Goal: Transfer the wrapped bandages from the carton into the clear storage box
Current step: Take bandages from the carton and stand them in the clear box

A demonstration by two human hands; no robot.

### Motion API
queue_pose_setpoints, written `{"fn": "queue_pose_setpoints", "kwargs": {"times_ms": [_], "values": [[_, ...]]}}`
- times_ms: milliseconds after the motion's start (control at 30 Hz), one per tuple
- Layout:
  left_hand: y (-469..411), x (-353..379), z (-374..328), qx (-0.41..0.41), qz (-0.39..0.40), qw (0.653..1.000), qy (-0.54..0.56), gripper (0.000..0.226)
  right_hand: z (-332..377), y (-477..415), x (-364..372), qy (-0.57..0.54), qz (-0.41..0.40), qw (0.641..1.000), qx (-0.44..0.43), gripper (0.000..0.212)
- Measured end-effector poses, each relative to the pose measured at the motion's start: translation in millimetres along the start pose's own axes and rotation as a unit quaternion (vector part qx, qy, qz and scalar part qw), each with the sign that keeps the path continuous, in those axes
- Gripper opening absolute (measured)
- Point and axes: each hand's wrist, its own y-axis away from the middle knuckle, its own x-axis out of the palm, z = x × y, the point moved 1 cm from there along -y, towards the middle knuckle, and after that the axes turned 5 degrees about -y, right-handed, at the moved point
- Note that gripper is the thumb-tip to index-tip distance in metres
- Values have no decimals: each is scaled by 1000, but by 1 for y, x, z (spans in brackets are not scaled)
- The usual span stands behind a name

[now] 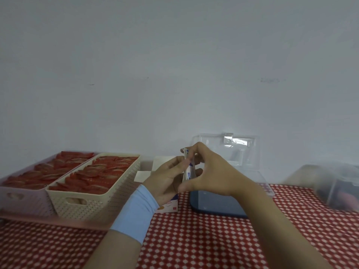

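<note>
Pinched between left hand [165, 178] and right hand [212, 171], wrapped bandages [188, 168] stand upright above the carton [169, 207], just beside the open clear storage box [215, 205]; square the edges, hold the pinch firm, lower flat inside.

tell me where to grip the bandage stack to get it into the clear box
Pinch the wrapped bandages across their two flat faces around mid-length, coming in from the right with the right hand. The stack stands on end, thin and tall, so squeezing the faces probably keeps the wrappers together, and the open clear storage box sits on that side.
</note>
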Motion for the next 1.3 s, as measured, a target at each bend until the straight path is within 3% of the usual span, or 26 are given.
{"fn": "queue_pose_setpoints", "kwargs": {"times_ms": [133, 367, 467, 533, 633, 733, 833, 933, 1000, 1033, 1133, 1167, 1300], "values": [[1, -2, 1, 1, -16, 1000, -11, 23, -5, -4, -15, -148, -62, 986, 44, 48], [5, 0, -1, -25, 12, 994, -102, 35, -9, -3, -19, -136, -18, 986, 98, 14], [3, -3, -3, -38, 3, 992, -119, 37, -8, -2, -23, -109, -30, 989, 96, 15], [3, -1, -10, -32, -16, 982, -185, 27, -8, -2, -25, -104, -43, 989, 98, 16], [3, 3, -23, 33, -90, 909, -405, 13, -9, -4, -23, -102, -64, 988, 93, 14], [2, 5, -27, 74, -148, 848, -503, 12, -10, -6, -20, -106, -80, 987, 90, 12], [2, 4, -23, 83, -175, 819, -541, 11, -12, -6, -18, -108, -73, 987, 98, 10], [0, 2, -17, 98, -175, 829, -521, 13, -15, -6, -20, -93, -79, 987, 104, 10], [-1, -1, -16, 105, -171, 814, -546, 13, -19, -7, -23, -71, -106, 986, 110, 11], [0, -4, -16, 98, -167, 784, -590, 20, -22, -8, -25, -56, -121, 984, 115, 11], [0, -20, -13, 30, -132, 640, -756, 66, -31, -7, -32, -44, -150, 980, 126, 14], [-2, -25, -10, 2, -121, 613, -780, 76, -33, -8, -34, -50, -155, 978, 127, 14], [-11, -35, 8, -37, -130, 577, -806, 77, -39, -9, -35, -61, -172, 975, 130, 13]]}}
